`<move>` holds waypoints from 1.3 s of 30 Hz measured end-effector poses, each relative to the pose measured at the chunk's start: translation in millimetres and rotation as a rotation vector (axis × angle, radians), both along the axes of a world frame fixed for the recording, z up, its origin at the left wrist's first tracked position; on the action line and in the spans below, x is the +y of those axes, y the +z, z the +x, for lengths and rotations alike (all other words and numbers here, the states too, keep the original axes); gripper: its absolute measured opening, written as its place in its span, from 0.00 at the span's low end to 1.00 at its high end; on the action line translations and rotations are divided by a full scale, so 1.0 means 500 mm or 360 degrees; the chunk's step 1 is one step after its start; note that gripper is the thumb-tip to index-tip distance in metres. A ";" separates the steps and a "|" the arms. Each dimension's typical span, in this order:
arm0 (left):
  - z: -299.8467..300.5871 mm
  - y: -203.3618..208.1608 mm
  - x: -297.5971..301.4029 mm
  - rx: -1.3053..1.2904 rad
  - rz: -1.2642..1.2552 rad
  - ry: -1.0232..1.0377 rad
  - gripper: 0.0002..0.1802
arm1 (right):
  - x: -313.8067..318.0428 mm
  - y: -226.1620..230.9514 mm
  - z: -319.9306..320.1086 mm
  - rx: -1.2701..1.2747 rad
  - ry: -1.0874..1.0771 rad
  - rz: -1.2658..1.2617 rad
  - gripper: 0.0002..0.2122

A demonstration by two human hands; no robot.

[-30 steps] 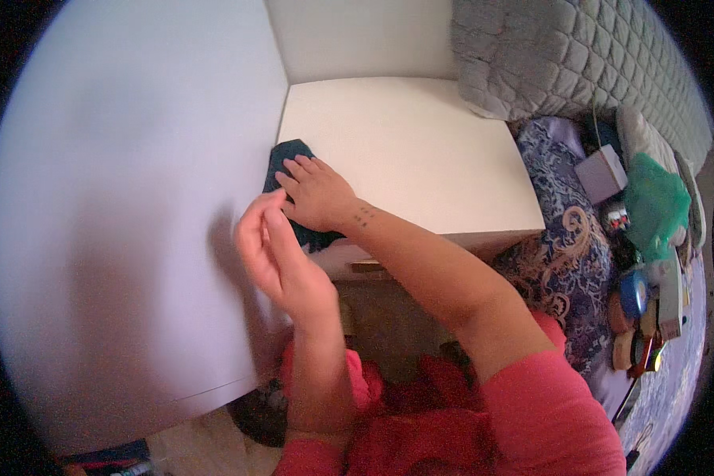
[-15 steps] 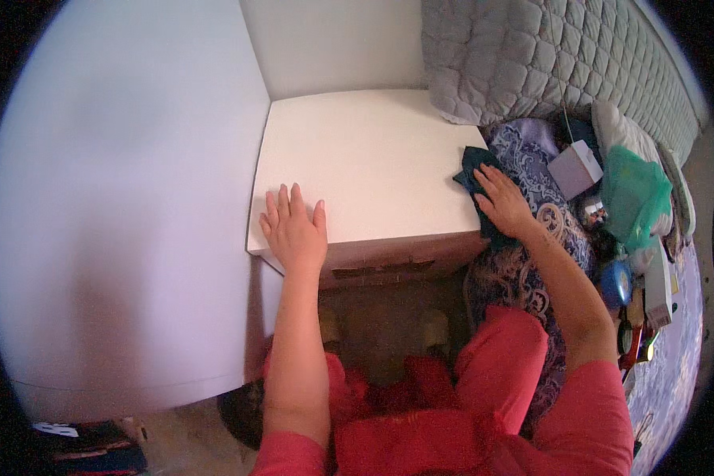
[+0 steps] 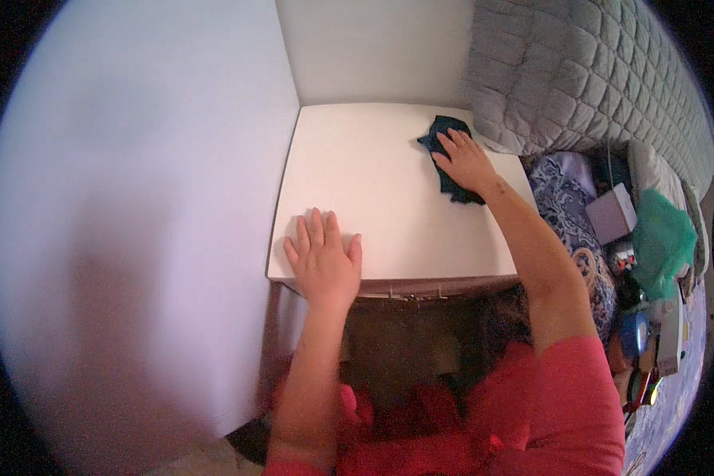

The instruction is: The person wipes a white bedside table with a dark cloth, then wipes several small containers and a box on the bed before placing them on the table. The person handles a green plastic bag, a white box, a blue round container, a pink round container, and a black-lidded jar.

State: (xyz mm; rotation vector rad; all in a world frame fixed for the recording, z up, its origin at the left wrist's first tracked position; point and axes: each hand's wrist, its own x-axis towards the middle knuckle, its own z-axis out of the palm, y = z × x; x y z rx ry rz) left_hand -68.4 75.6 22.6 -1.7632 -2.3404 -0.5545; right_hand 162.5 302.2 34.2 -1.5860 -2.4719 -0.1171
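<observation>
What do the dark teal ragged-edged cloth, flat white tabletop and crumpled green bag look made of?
Dark teal ragged-edged cloth under the right hand: soft fabric, matte; it lies limp with uneven edges. Weave unclear.
Flat white tabletop: maybe laminate or painted board; smooth, low-gloss, no grain visible.
Crumpled green bag: probably thin plastic film, slightly sheer; loose wrinkles suggest it.

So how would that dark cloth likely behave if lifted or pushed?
The dark cloth would probably droop: its uneven edges lie limp. It looks thin, so likely light. Pushed by the right hand, it may slide or bunch, since the white top looks smooth.
</observation>
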 end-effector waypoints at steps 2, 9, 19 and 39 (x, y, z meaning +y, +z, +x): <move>-0.001 0.001 0.001 -0.0009 0.0006 0.0006 0.31 | 0.059 -0.008 -0.056 0.0049 -0.0096 0.0014 0.29; -0.003 0.010 0.010 -0.0081 0.0032 0.0035 0.37 | 0.060 0.002 -0.390 0.0065 0.0324 -0.0085 0.32; -0.015 -0.007 0.010 -0.0286 0.0446 0.0083 0.43 | -0.212 0.018 -0.318 0.0117 0.1430 -0.0001 0.26; -0.058 0.008 0.003 -0.0225 0.0964 -0.0009 0.09 | -0.227 0.054 0.258 -0.0106 0.0573 -0.0077 0.26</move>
